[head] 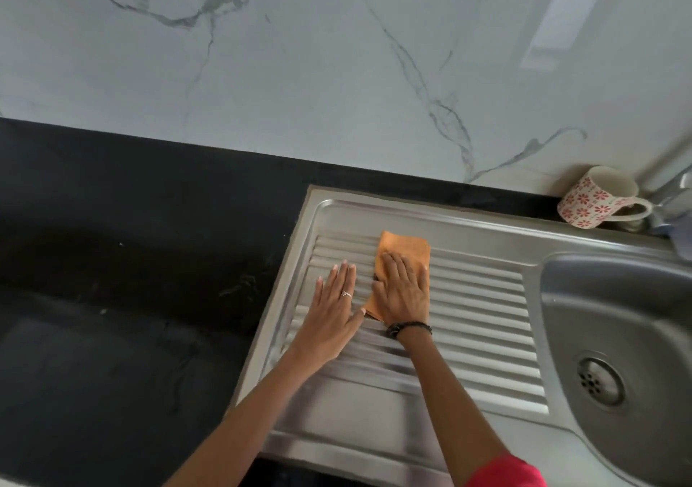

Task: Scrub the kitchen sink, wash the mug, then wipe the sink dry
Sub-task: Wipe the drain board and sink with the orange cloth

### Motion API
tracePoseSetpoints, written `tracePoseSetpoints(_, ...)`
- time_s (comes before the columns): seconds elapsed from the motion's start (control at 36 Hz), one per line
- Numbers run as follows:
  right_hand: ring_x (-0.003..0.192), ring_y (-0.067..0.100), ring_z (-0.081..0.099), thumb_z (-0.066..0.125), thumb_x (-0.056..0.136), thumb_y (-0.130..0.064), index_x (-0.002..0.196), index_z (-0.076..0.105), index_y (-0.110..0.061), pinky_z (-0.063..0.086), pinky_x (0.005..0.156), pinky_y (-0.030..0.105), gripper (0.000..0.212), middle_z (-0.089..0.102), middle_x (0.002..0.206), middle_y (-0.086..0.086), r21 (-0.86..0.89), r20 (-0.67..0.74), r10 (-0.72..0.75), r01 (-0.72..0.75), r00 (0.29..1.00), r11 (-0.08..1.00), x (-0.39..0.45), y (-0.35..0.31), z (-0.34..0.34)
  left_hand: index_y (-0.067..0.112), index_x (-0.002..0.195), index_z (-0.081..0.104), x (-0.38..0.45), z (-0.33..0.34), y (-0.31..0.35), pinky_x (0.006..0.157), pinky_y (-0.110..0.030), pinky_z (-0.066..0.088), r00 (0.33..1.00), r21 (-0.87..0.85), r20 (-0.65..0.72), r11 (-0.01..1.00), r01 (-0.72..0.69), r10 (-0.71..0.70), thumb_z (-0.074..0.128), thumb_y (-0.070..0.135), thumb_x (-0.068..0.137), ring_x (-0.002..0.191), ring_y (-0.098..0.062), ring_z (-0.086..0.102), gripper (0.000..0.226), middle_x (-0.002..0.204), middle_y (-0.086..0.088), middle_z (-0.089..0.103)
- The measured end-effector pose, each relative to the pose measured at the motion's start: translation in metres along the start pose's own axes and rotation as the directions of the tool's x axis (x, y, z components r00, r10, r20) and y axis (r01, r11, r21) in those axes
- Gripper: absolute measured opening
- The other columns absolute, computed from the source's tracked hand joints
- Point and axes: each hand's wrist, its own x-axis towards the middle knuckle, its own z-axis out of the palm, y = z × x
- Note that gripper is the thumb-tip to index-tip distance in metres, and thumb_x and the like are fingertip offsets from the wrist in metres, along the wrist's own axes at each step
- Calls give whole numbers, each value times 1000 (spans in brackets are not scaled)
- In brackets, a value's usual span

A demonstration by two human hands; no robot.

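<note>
Two hands on the ribbed drainboard of a steel sink, one pressing an orange cloth.

A marble-patterned wall point(299, 55) fills the upper frame; below it a black bench point(112, 262) occupies the left. The sink point(468, 393) spans the lower right, its basin point(636, 318) and drain point(599, 381) at the right edge. The right hand point(404, 292), fingers straight and released, lies flat on the cloth point(402, 248) at centre. The left hand point(333, 314), also flat and released, rests on the ribs just left of it. A flowered mug point(595, 198) lies tilted at the upper right behind the sink. A dark bracelet point(408, 328) circles the right wrist.
</note>
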Motion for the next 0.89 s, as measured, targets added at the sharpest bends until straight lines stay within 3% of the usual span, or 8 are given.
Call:
tracePoseSetpoints(0.17,139,17,28,-1,73,-50,146,29,-19,6,116,49,85,39,146,2,-43,-49,131,-133,990,990,-12,67,-17,18,139,-24,11,24,45,107,-27,-22,998,-5,36,999,-54,54,28,39,100,132,-9,-32,68,152,-1,-25)
tracePoseSetpoints(0.36,145,15,12,-11,67,-55,150,13,-21,-3,115,50,93,18,156,0,-90,-22,242,-243,970,966,-21,131,-33,11,146,-14,22,42,92,107,-28,-21,992,5,60,994,-108,107,24,49,95,143,-17,-19,74,155,-4,-18)
tracePoseSetpoints(0.42,146,15,6,-5,75,-56,151,6,-21,-4,116,50,84,9,158,0,-99,7,280,-278,960,956,-21,142,-37,11,146,-15,23,46,103,107,-28,-22,990,21,77,993,-119,117,23,49,96,142,-17,-21,73,156,-5,-18)
tracePoseSetpoints(0.5,146,16,2,14,93,-49,151,0,-19,-1,117,49,66,-1,159,1,-100,18,310,-307,951,947,-22,151,-41,11,145,-17,21,51,114,103,-26,-26,989,43,60,989,-141,138,-3,61,77,133,-12,-30,86,156,-5,-17)
tracePoseSetpoints(0.56,146,17,3,18,98,-43,151,-1,-18,1,117,48,61,-4,159,2,-102,10,329,-327,944,940,-24,153,-43,11,145,-18,18,55,119,101,-24,-28,987,36,57,988,-150,148,-8,61,70,131,-12,-32,90,156,-5,-18)
tracePoseSetpoints(0.81,145,19,9,28,99,-38,151,3,-17,8,115,49,61,5,158,2,13,-43,489,-489,871,872,-46,158,-48,12,145,-17,3,63,108,106,-27,-23,990,30,86,993,-113,110,-10,62,69,131,-11,-30,91,156,-4,-17)
tracePoseSetpoints(0.89,145,20,10,29,99,-38,151,5,-16,10,115,50,62,6,158,2,-30,-52,493,-495,868,868,-56,157,-47,11,146,-15,-3,60,98,107,-28,-22,993,31,88,996,-80,77,6,59,87,140,-15,-24,79,156,-4,-17)
